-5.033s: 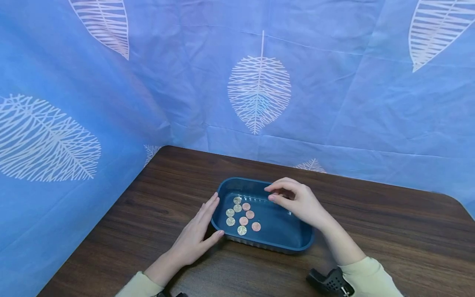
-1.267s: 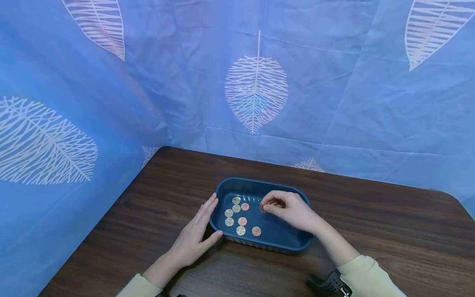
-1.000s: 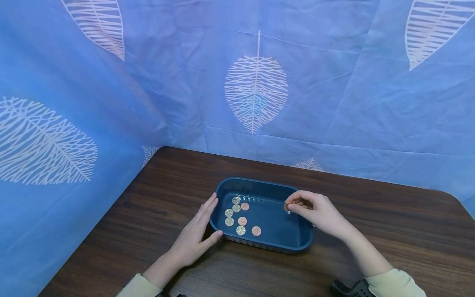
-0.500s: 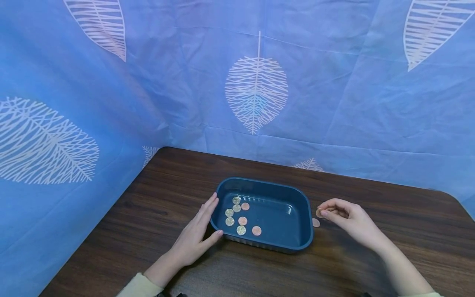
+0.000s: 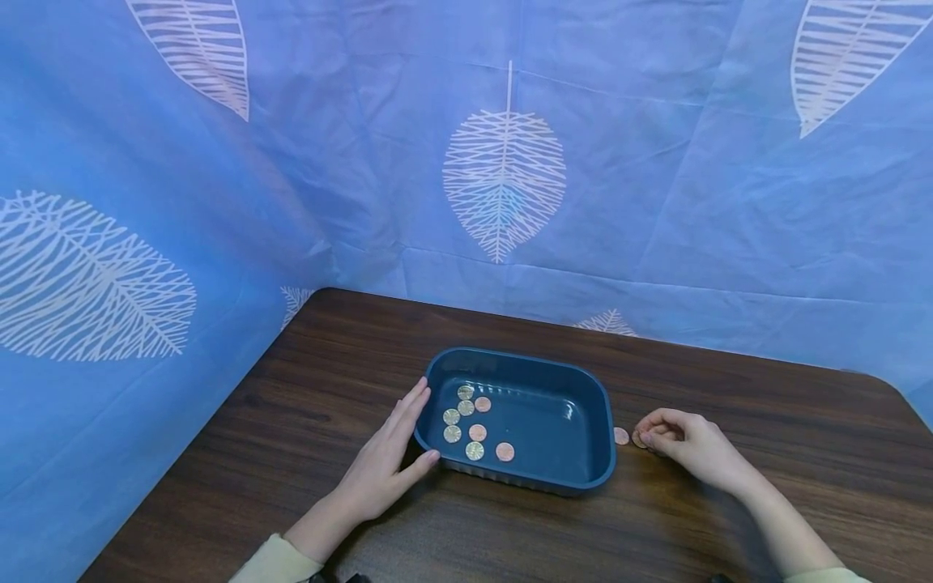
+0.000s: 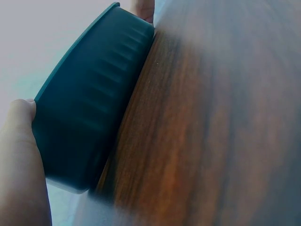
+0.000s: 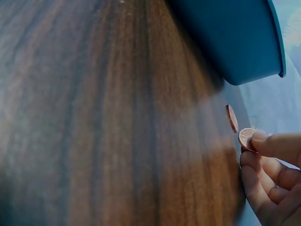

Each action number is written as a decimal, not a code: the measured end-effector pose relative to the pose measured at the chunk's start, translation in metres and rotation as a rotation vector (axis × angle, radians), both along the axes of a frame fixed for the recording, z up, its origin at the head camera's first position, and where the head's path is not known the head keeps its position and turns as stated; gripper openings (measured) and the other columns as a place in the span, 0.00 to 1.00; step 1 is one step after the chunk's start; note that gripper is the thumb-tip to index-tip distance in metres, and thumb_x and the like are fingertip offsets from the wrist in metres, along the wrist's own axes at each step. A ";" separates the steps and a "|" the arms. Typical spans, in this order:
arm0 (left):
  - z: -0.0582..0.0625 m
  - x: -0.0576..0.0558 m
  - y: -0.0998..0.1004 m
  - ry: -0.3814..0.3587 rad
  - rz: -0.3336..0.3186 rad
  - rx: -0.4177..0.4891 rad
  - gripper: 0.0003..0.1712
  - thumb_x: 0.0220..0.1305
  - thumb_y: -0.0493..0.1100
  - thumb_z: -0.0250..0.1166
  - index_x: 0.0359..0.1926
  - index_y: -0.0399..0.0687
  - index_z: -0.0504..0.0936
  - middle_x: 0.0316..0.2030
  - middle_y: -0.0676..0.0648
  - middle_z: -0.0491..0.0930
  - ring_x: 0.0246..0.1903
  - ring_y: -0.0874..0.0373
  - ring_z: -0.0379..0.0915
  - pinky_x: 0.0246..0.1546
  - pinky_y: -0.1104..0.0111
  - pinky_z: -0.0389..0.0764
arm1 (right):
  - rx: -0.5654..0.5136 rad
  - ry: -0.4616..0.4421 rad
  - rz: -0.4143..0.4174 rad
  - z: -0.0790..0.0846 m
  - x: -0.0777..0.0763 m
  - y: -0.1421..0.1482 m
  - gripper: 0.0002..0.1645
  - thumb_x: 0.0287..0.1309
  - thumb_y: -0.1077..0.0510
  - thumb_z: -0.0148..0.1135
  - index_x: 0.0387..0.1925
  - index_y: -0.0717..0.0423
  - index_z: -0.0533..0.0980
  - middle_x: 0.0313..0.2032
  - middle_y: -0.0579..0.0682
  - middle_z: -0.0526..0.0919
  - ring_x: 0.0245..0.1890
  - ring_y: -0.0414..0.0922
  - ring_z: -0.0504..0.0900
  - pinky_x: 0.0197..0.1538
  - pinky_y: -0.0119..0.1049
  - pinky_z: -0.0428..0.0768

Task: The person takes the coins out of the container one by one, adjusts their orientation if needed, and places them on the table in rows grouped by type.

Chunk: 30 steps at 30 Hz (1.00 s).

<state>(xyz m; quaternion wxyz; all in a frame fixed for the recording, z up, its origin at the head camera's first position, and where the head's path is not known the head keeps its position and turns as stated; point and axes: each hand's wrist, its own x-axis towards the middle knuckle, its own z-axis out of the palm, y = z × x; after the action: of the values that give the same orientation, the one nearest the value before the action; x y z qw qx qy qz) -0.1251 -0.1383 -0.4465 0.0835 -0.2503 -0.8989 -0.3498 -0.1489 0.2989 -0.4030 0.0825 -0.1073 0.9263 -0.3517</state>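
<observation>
My right hand [image 5: 692, 444] pinches a copper-coloured coin [image 7: 247, 139] between thumb and fingers, low at the table to the right of the tray. Another copper coin [image 5: 620, 436] lies on the table between that hand and the tray's right end. Inside the blue rectangular tray [image 5: 554, 483], several gold-coloured coins [image 5: 452, 434] and three copper ones [image 5: 504, 452] lie flat, towards the left half. With fingers extended, my left hand [image 5: 379, 470] rests against the tray's left end, its thumb at the near corner. The left wrist view shows the thumb [image 6: 21, 117] touching the tray wall.
A dark wood table [image 5: 350, 348] carries the tray, whose raised walls stand between the coins inside and those outside. Blue cloth with white leaf prints [image 5: 506, 186] hangs behind and to the left of the table.
My right hand has taken a copper coin from the tray, carried it right over the rim and lowered it to the table beside the other copper coin. The left hand stays put.
</observation>
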 end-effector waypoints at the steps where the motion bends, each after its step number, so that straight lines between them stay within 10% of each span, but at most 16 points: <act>1: 0.000 0.000 0.000 0.000 0.001 -0.001 0.44 0.67 0.54 0.59 0.76 0.56 0.46 0.75 0.59 0.39 0.72 0.59 0.40 0.66 0.51 0.52 | 0.006 -0.001 0.000 -0.001 0.000 0.000 0.10 0.64 0.52 0.59 0.42 0.53 0.79 0.33 0.44 0.82 0.31 0.38 0.80 0.32 0.33 0.76; 30: 0.000 0.000 0.001 0.004 0.000 0.005 0.43 0.67 0.53 0.59 0.75 0.55 0.47 0.74 0.59 0.40 0.72 0.59 0.40 0.67 0.52 0.51 | 0.165 0.114 -0.003 -0.002 0.001 -0.008 0.08 0.58 0.55 0.66 0.39 0.52 0.81 0.31 0.42 0.76 0.30 0.36 0.75 0.33 0.33 0.74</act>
<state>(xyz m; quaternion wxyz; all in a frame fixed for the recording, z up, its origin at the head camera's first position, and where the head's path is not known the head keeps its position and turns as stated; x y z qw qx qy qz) -0.1251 -0.1373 -0.4461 0.0858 -0.2509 -0.8978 -0.3518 -0.1480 0.2911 -0.4053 0.0377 -0.1184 0.9555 -0.2675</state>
